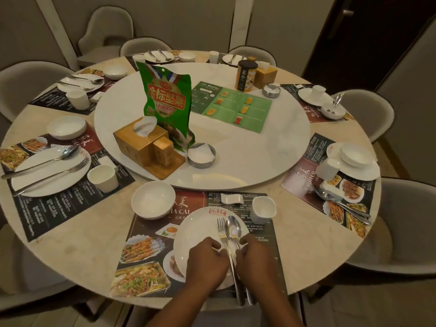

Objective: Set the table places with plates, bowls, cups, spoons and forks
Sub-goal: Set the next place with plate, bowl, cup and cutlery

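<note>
At the near place a white plate (198,230) lies on a dark printed placemat (151,223). A fork (221,228) and a spoon (233,228) lie side by side on the plate's right part, with their handles running toward me past the table edge. My left hand (207,263) is curled with its fingertips on the fork's handle. My right hand (257,260) pinches the spoon's handle from the right. A white bowl (153,199) stands left of and beyond the plate. A white cup (263,208) stands to the plate's right.
A white turntable (236,161) fills the round table's middle, carrying a tissue box (141,142), a green snack bag (167,100), a menu card (231,107) and a tin (246,75). At the right place the dishes (354,161) are stacked. Grey chairs ring the table.
</note>
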A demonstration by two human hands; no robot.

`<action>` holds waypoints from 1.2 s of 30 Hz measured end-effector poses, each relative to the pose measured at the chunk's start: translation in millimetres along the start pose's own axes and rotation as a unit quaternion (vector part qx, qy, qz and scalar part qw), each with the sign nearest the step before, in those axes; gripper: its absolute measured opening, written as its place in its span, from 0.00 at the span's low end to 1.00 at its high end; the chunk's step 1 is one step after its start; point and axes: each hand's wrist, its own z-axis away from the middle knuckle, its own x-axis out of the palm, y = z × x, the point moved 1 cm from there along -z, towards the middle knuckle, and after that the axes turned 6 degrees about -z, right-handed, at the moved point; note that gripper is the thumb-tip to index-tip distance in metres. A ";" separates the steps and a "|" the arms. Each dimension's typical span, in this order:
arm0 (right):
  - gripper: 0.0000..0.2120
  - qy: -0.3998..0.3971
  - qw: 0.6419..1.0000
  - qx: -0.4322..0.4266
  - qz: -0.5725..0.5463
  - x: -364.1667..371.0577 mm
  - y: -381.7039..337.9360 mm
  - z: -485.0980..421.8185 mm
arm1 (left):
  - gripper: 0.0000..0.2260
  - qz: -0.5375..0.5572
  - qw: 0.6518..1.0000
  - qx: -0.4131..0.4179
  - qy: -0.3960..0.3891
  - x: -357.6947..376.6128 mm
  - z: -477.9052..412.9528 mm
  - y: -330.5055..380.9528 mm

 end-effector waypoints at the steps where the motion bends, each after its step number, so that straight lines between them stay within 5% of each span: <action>1: 0.07 -0.004 1.000 0.012 -0.021 -2.8 0.8 -1.4 | 0.05 -0.002 1.000 0.000 0.010 -2.6 0.5 1.9; 7: 0.05 -0.020 0.982 0.022 -0.184 -15.8 -12.5 1.4 | 0.08 0.092 0.995 0.005 -0.024 -16.8 -2.2 4.8; 16: 0.03 -0.045 0.973 0.022 -0.226 19.9 -40.3 18.6 | 0.04 0.275 0.939 -0.173 -0.116 -43.6 -14.2 2.8; 21: 0.03 -0.018 0.985 -0.027 -0.170 15.6 -38.4 19.6 | 0.04 0.197 0.966 -0.139 -0.098 -51.0 -34.9 -3.2; 27: 0.18 -0.014 0.997 -0.060 0.055 8.1 -28.4 23.0 | 0.08 0.008 0.996 -0.052 -0.069 -51.2 -62.6 -11.2; 36: 0.19 0.006 0.997 -0.049 0.053 20.2 -26.4 20.8 | 0.09 -0.102 0.994 -0.002 -0.050 -49.6 -70.9 -20.8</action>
